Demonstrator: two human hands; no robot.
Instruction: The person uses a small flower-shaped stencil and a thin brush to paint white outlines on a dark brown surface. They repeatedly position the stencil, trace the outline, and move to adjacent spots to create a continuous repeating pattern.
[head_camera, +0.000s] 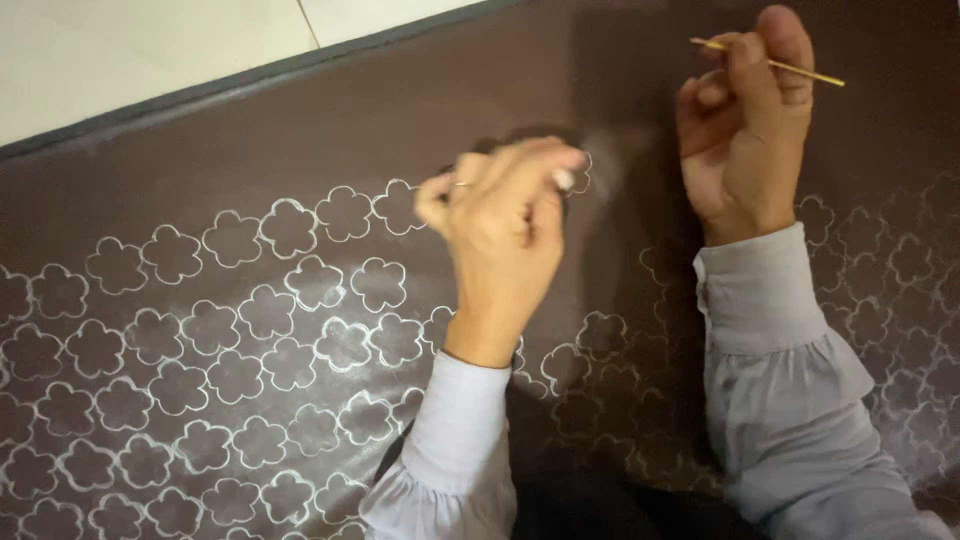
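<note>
Two hands over brown cloth (300, 130): right hand (745, 120) pinches stick (800, 70); left hand (505, 225) grip unclear.

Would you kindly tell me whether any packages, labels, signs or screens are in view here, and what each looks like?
None are in view: only a dark brown cloth with white flower outlines, the left hand on it, and the right hand holding a thin yellow stick.

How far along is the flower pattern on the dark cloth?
Done: white flower outlines fill the cloth's left and lower part, with fainter ones at right. In hand: the left hand pinches something small and white at the pattern's top edge; the right hand holds a thin stick. Left: the bare upper strip.
</note>
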